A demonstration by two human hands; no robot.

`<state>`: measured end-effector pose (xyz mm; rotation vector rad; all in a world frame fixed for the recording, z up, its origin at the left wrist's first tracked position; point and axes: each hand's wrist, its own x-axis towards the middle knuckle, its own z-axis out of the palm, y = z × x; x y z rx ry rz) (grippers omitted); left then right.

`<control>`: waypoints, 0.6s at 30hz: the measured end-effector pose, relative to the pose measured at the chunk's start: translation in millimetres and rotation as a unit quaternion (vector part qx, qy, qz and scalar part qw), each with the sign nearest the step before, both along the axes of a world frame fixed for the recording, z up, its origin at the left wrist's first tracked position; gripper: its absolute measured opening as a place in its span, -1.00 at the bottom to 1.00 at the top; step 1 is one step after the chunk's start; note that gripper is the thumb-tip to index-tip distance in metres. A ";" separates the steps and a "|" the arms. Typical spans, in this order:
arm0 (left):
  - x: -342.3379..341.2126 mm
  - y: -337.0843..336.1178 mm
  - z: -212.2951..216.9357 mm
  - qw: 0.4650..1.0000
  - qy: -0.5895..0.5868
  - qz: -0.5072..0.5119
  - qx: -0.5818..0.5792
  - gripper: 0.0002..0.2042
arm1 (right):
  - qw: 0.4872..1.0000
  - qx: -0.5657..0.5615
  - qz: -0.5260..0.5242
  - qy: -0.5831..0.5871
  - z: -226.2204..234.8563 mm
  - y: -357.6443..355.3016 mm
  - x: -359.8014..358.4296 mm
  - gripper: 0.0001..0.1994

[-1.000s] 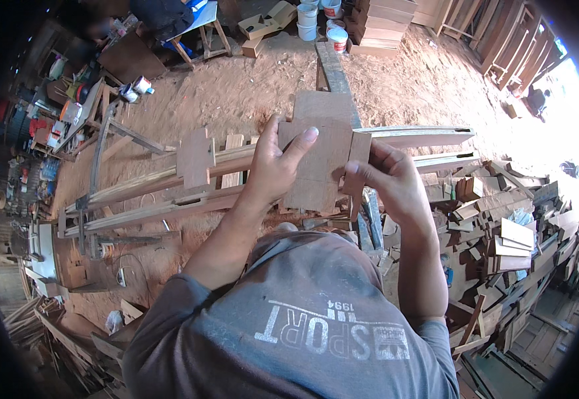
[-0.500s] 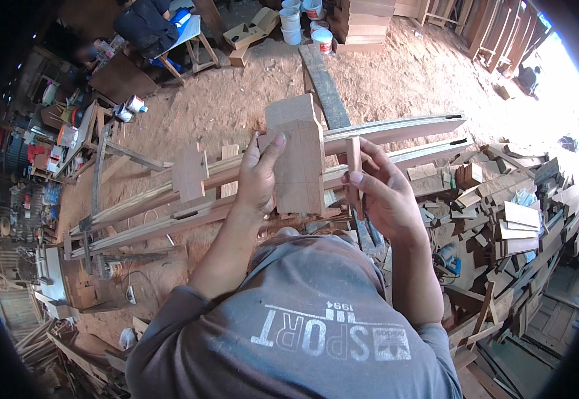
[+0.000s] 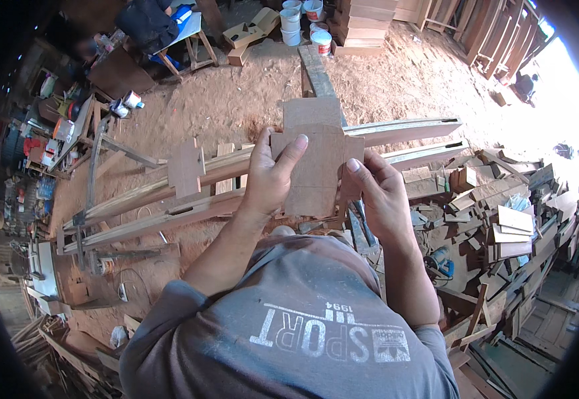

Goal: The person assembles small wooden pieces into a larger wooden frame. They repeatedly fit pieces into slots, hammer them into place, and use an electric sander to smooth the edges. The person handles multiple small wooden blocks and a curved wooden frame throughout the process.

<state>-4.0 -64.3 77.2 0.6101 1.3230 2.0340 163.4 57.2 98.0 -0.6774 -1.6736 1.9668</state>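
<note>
My left hand [image 3: 271,174] grips the left side of a flat wooden board [image 3: 313,166], thumb lying across its face. The board is held up in front of me with pencil-like lines across it. Between the thumb and fingers of my right hand [image 3: 386,193] is a small wooden piece [image 3: 352,151], flat against the board's right edge. Below run two long wooden rails [image 3: 136,229] with slots cut in them, partly hidden by my hands and the board. A similar short board [image 3: 184,169] stands across the rails at the left.
A clamp [image 3: 82,241] spans the rails' left end. A dark plank [image 3: 317,73] extends away beyond the rails. Wood offcuts [image 3: 495,229] pile up at right, with a blue power tool [image 3: 441,265] among them. Buckets [image 3: 291,26] stand far off; a person [image 3: 146,26] is near a small table.
The small piece in my right hand has turned from edge-on to flat and come against the board's right edge. The board has turned to face me more squarely and shifted slightly right.
</note>
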 end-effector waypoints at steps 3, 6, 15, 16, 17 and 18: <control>-0.3 -2.2 3.0 0.999 0.051 0.004 0.002 -0.62 | 1.000 -0.013 0.019 -0.001 2.0 1.8 -1.0 -0.60; -0.9 -1.8 5.4 0.998 0.059 0.005 0.001 -0.66 | 0.999 -0.031 0.031 -0.015 4.7 3.6 -0.9 -0.58; -7.0 -7.4 18.5 0.992 0.121 -0.009 -0.043 -0.64 | 0.999 -0.009 0.043 -0.018 0.9 15.4 -6.1 -0.63; -7.8 -7.3 17.2 0.991 0.123 -0.012 -0.043 -0.63 | 0.999 -0.013 0.037 -0.009 0.6 15.2 -8.5 -0.64; -8.1 -7.2 16.3 0.992 0.119 -0.006 -0.041 -0.63 | 0.999 -0.017 0.031 0.001 0.3 13.9 -11.5 -0.65; -7.8 -7.7 15.7 0.993 0.116 -0.001 -0.039 -0.63 | 0.999 -0.022 0.025 0.010 0.1 13.0 -13.2 -0.65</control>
